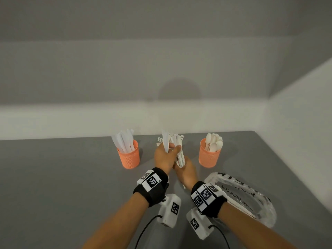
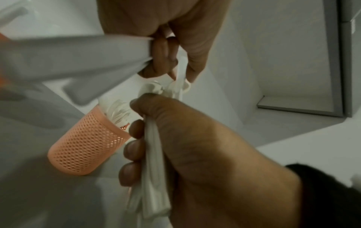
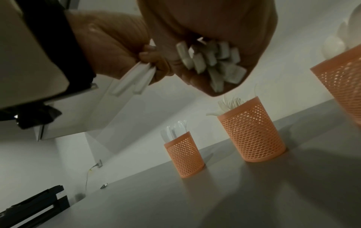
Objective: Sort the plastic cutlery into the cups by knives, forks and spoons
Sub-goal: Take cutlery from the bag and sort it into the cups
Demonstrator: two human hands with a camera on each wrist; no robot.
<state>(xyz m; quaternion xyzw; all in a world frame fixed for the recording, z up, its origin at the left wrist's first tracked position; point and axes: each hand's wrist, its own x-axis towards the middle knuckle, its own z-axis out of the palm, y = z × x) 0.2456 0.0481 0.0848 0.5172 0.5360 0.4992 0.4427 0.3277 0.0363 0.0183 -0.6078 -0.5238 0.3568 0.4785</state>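
Observation:
Three orange mesh cups stand in a row on the grey table. The left cup point(image 1: 128, 156) point(image 3: 183, 158) holds knives. The right cup point(image 1: 209, 155) point(image 3: 339, 86) holds spoons. The middle cup point(image 3: 252, 132) point(image 2: 87, 143) holds forks and is mostly hidden behind my hands in the head view. My left hand point(image 1: 166, 155) point(image 3: 109, 46) grips a few white knives point(image 1: 165, 141) point(image 3: 134, 80) and touches the top of the bundle. My right hand point(image 1: 186, 174) point(image 2: 195, 146) grips a bundle of white cutlery point(image 1: 179, 153) point(image 2: 154, 162) point(image 3: 210, 61), with fork tines at its top.
A crumpled clear plastic bag point(image 1: 242, 196) with printed letters lies on the table point(image 1: 62, 177) to the right of my right wrist. A white wall runs behind the cups and along the right side. A black object point(image 3: 35, 206) lies at the far left.

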